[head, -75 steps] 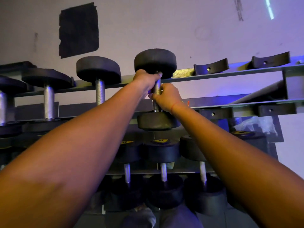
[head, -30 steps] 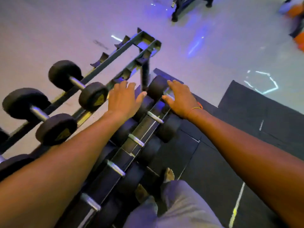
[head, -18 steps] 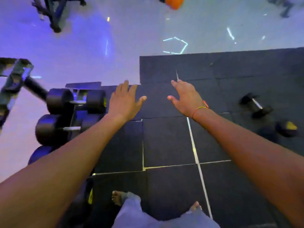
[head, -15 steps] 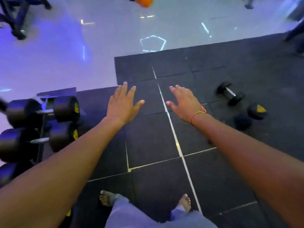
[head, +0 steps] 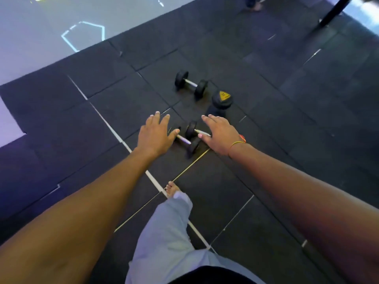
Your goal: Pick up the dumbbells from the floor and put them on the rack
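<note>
Black rubber floor tiles [head: 256,58] are carrying four dumbbells: one small dumbbell [head: 191,84] farthest off, a yellow-marked dumbbell [head: 222,98] standing on end, and two small ones [head: 189,138] lying partly hidden under the hands. Left hand [head: 154,134] and right hand [head: 220,133] are hovering above them, fingers spread (gripping nothing)

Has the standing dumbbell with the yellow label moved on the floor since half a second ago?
No. The standing dumbbell is just right of the lying small dumbbell on the mat, as before; only the camera came closer.
</note>
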{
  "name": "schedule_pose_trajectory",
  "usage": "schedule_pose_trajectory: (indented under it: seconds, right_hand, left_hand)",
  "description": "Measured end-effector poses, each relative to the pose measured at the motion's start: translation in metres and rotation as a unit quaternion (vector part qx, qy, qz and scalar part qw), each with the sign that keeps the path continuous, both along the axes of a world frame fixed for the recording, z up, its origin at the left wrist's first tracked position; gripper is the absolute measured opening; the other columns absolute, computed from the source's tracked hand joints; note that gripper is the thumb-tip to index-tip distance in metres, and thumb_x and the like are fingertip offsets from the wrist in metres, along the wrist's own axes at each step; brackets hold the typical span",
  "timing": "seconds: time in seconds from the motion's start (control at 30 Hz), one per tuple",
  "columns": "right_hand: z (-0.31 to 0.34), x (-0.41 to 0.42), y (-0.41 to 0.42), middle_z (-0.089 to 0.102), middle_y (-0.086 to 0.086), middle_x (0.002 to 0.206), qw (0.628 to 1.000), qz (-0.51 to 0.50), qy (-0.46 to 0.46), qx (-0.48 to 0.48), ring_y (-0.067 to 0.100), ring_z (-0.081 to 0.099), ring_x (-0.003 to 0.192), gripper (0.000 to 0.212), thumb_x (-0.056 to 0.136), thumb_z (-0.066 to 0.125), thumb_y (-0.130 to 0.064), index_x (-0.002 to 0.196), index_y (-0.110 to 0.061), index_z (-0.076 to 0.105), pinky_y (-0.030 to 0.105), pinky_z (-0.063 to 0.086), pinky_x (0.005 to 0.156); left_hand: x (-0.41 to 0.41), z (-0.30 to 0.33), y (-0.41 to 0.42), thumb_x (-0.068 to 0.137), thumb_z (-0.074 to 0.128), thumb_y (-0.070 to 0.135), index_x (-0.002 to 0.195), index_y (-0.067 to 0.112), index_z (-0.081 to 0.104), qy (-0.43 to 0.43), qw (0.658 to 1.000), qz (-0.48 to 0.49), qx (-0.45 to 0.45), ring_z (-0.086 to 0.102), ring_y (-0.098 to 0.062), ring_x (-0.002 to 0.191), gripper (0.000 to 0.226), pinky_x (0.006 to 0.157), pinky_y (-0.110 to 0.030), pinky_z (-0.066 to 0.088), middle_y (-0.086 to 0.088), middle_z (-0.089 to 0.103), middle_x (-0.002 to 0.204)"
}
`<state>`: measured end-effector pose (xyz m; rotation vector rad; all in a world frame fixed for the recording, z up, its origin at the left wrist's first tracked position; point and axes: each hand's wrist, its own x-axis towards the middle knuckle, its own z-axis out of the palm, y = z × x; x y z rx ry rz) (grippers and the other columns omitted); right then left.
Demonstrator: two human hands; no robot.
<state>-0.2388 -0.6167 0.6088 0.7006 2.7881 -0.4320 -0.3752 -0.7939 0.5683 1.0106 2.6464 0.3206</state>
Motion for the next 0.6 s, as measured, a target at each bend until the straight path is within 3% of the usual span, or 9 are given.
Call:
schedule_pose_trajectory:
  seconds: [0.3,0.4,0.6]
  right_hand:
    - [-0.079,-0.099,0.111,0.032,0.004,0.155,0.995,-0.019,-0.060,-0.077,0.025,0.028,0.143,0.069,0.090,0.056,-0.047,0.149,-0.024,0.029,0.050,0.035,0.111]
    - [-0.120,-0.123,0.138,0.042,0.007,0.148,0.991,-0.020,-0.077,-0.106,0.030,0.036,0.138,0.066,0.089,0.058,-0.046,0.145,-0.020,0.036,0.050,0.037,0.109]
    - [-0.200,-0.153,0.177,0.054,0.010,0.135,0.976,0.045,-0.149,-0.154,0.031,0.047,0.127,0.055,0.086,0.060,-0.046,0.130,-0.013,0.048,0.044,0.040,0.106]
  left_hand:
    - [-0.086,-0.097,0.122,0.093,0.042,0.063,0.147,0.018,0.037,-0.092,0.993,0.022,-0.067,0.028,-0.033,0.143,0.070,0.109,-0.050,0.035,-0.015,0.031,0.156]
    - [-0.102,-0.129,0.144,0.093,0.042,0.062,0.145,0.017,0.041,-0.128,0.987,0.043,-0.089,0.030,-0.034,0.141,0.068,0.108,-0.049,0.035,-0.014,0.035,0.154]
    - [-0.111,-0.184,0.166,0.094,0.042,0.061,0.138,0.015,0.048,-0.186,0.966,0.122,-0.132,0.035,-0.034,0.136,0.064,0.105,-0.048,0.037,-0.014,0.044,0.146]
